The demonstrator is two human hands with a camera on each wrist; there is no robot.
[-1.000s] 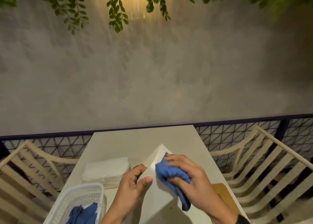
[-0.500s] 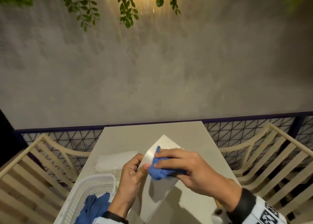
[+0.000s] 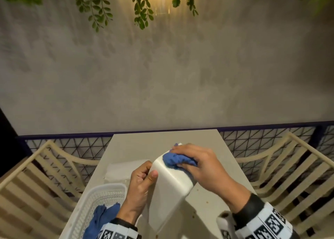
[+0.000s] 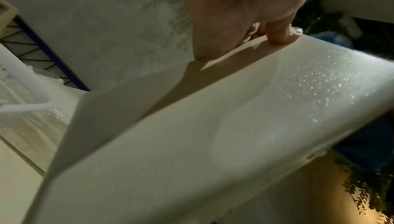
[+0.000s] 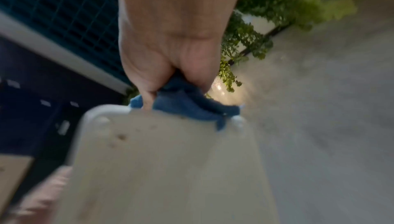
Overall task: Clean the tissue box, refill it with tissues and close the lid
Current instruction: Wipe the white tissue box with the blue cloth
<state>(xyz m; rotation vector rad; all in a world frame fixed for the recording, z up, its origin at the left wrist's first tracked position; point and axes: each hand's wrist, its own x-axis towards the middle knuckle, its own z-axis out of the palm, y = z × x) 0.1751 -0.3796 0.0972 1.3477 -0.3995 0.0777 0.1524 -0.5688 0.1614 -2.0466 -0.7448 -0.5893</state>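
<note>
Over the tabletop (image 3: 207,143) I've tipped the tissue box (image 3: 169,188) further; left grip (image 3: 139,188) pinches its edge, right grip (image 3: 200,164) clutches the blue cloth (image 3: 173,160), now wiping its end: cleaning continues.

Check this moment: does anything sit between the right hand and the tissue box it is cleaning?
Yes, by design: the bunched blue cloth lies between the right hand and the upper end of the tissue box. The left hand grips the box's edge directly.

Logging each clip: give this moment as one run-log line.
step: wiping | left hand: grips tissue box, tilted | right hand: presses blue cloth on box | tissues: on table, not yet loaded
</note>
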